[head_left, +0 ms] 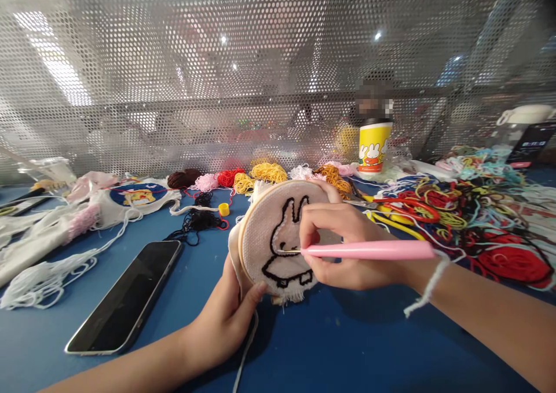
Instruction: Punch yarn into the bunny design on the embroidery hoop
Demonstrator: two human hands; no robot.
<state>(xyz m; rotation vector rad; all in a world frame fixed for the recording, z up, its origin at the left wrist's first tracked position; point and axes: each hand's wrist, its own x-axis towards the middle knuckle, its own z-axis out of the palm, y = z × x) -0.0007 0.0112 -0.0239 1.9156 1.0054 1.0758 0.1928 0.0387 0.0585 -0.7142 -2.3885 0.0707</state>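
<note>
My left hand (237, 306) grips an embroidery hoop (246, 248) at its lower left, thumb on the front rim. White cloth (260, 225) stretched in the hoop carries a black yarn outline of a rabbit-like figure (284, 225). Between the thumb and fingers of my right hand (343, 245) is a pink-handled punch needle (373, 250). Its thin metal tip meets the cloth inside the outline, near the small face marks. White yarn (247, 352) hangs below the hoop. My right hand hides the right part of the cloth.
A phone (125, 300) lies on the blue table (278, 358) at left, beside white yarn (47, 280) and an embroidered piece (141, 195). Yarn balls (269, 173), scissors (365, 203) and a yellow cup (374, 146) stand behind the hoop. Tangled yarn (434, 207) spreads at right. A perforated metal screen (260, 62) rises behind.
</note>
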